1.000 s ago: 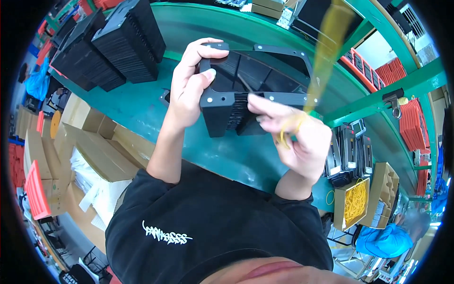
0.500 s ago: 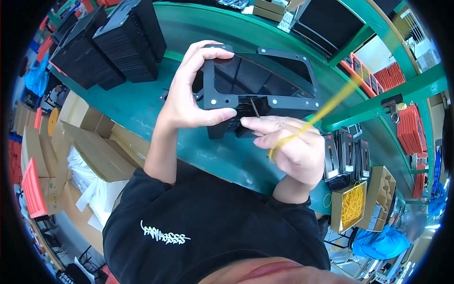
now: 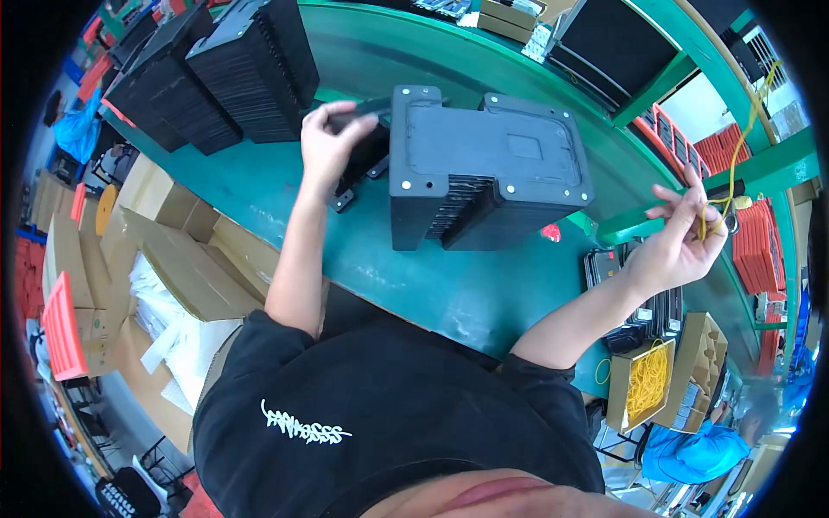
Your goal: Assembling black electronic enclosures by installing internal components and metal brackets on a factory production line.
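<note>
A stack of black plastic trays [image 3: 484, 155] stands on the green bench, its top tray showing a bare moulded recess. To its left, my left hand [image 3: 326, 151] is closed on the edge of a dark flat panel [image 3: 367, 108], tilted and partly hidden behind the fingers. Below that panel lie dark parts [image 3: 344, 201] whose kind I cannot make out. My right hand [image 3: 686, 233] is raised at the right beside the green frame. Its fingers are partly curled about a thin yellow elastic cord [image 3: 736, 155] that runs up to the frame.
Tall black tray stacks [image 3: 250, 78] stand at the far left. An open carton [image 3: 194, 268] with white wrapping is at my left. On the right are a box of yellow rubber bands [image 3: 648, 384], a divided carton [image 3: 704, 367] and a green crossbar [image 3: 768, 168]. A co-worker in blue [image 3: 695, 449] sits beyond.
The glossy panel has left the top tray, and my left hand has moved left off the stack. My right hand has swung up and right from the tray's front with the yellow cord.
</note>
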`<state>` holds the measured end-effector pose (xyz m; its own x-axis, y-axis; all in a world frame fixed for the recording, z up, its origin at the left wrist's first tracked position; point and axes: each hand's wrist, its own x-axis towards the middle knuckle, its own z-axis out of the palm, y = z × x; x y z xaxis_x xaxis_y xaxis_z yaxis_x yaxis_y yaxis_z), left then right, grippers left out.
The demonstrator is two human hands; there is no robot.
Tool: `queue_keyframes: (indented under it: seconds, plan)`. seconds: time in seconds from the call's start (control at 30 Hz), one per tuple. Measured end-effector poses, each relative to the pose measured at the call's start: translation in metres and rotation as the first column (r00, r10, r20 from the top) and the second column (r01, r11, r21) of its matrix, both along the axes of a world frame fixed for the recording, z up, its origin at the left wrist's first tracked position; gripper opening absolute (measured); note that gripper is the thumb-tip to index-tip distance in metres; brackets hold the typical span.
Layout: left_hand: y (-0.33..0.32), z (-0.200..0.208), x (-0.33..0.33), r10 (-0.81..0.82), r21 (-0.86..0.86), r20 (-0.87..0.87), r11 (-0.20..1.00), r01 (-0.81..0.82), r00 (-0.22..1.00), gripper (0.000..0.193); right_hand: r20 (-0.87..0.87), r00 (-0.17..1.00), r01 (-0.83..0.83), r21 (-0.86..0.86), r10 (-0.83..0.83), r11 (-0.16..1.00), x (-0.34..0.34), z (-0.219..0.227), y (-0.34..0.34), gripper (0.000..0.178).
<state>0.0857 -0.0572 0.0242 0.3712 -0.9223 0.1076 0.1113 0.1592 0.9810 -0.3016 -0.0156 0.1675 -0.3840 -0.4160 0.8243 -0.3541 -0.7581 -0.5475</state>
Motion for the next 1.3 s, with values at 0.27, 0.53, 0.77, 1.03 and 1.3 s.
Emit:
queue_keyframes:
  seconds: [0.27,0.53,0.77,1.03,1.3]
  plan:
    - [0.056,-0.029,0.004,0.151,-0.164,0.837,0.986,-0.022,0.526,0.064,-0.054,0.998,0.034,0.182,-0.024,0.983,-0.023,-0.024,-0.034,0.01]
    - [0.07,-0.055,0.014,0.075,-0.034,0.903,0.994,-0.102,0.423,0.082,-0.242,0.955,-0.044,0.457,0.171,0.889,-0.038,-0.062,-0.088,0.033]
    - [0.068,-0.053,0.011,0.056,0.001,0.89,0.992,-0.125,0.452,0.074,-0.352,0.935,0.22,0.686,0.052,0.694,-0.081,-0.159,-0.183,0.022]
    - [0.065,-0.067,0.021,0.075,-0.005,0.916,0.984,-0.176,0.395,0.084,-0.786,0.611,0.686,0.466,-0.095,0.558,-0.06,-0.228,-0.2,0.018]
    - [0.064,-0.064,0.017,0.035,0.018,0.931,0.99,-0.141,0.364,0.087,-0.71,0.66,0.745,0.575,-0.246,0.337,-0.105,-0.177,-0.17,0.022]
